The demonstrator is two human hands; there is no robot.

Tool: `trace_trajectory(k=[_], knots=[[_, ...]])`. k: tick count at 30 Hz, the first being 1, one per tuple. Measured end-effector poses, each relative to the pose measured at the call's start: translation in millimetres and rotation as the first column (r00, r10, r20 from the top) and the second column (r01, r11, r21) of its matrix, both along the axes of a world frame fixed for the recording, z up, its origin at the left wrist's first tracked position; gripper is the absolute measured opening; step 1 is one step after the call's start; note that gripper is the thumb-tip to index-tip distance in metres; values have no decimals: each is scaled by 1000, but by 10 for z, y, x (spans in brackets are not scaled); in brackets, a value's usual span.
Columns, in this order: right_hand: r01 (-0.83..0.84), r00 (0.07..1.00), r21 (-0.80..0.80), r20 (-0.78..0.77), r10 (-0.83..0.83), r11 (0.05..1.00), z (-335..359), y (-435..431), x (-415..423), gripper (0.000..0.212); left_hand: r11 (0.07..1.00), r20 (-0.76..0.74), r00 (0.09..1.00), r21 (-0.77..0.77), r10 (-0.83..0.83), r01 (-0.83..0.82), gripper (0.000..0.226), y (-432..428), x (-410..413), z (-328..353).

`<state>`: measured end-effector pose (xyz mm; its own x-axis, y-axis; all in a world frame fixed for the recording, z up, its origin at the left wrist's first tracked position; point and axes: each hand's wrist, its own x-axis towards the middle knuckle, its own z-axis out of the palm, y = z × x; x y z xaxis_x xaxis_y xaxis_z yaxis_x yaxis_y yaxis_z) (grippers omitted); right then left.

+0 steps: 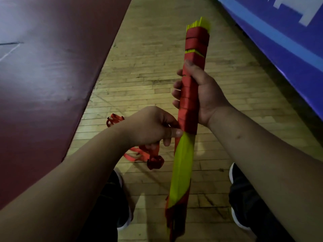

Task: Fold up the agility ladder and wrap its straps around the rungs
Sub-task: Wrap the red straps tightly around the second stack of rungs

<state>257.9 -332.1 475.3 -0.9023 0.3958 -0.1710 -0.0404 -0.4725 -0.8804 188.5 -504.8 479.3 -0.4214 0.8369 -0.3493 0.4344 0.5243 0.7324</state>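
The stacked yellow rungs (183,165) form one long bundle held upright over the wooden floor (148,67). The right hand (207,95) grips the bundle around its middle, fingers curled over the red strap (190,105) wound around the upper half. The left hand (150,126) pinches the strap at the lower edge of the winding. The loose strap end (139,154) lies curled on the floor between a maroon mat (43,75) and a blue mat (279,41).

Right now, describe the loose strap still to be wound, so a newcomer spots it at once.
Start at the pale wooden plank floor between the dark red mat and blue panel. Under the left hand trails the loose red flat strap: curled and slack, unlike the tight red windings on the yellow rung bundle.
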Motion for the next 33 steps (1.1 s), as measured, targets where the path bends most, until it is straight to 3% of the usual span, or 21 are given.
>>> trace_trajectory(k=[6, 12, 16, 21, 27, 30, 33], knots=[[150, 986, 100, 57, -156, 984, -84, -88, -77, 46, 994, -70, 995, -79, 65, -71, 13, 17, 27, -20], [175, 981, 51, 78, -178, 983, -87, -143, -84, 50, 990, -89, 996, -137, 4, -16, 21, -42, 49, 31], [208, 972, 34, 105, -211, 977, -131, -184, -116, 47, 984, -98, 995, -179, -5, -13, 38, -43, 92, 22], [273, 951, 12, 150, -272, 962, -162, -186, -143, 44, 988, -349, 936, -123, 48, -97, 48, 1, 128, -165], [160, 983, -69, 100, -153, 985, -126, -52, -139, 46, 993, -142, 984, -28, 112, -117, 44, -12, 27, -113], [31, 998, -210, -55, -44, 977, -77, -9, -78, 50, 998, -8, 999, 36, 53, -53, 46, -76, -27, -29], [-221, 958, -342, -250, 138, 913, -35, 48, 3, 67, 989, 197, 978, 144, -69, 41, 44, -127, -62, 30]])
